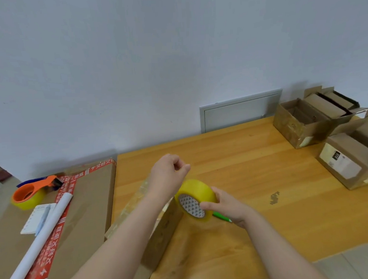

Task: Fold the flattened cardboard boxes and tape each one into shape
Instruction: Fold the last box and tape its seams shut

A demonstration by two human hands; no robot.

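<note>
A yellow tape roll [196,192] with a patterned core is held in my right hand [228,205], which also grips a green pen-like tool [222,217]. My left hand [170,172] hovers just above and left of the roll, its fingers pinched together as if on the tape's end, though no strip shows clearly. Beneath my arms lies a brown cardboard box [163,231] on the wooden table [255,160], partly hidden by my left forearm, with clear tape across its top.
Two folded open boxes [302,119] [352,163] stand at the table's far right. On the left, a large taped carton [88,210] carries an orange tape dispenser [34,191], a white paper roll [38,243] and a notepad with pen [38,217]. A dark scrap [274,197] lies on the table.
</note>
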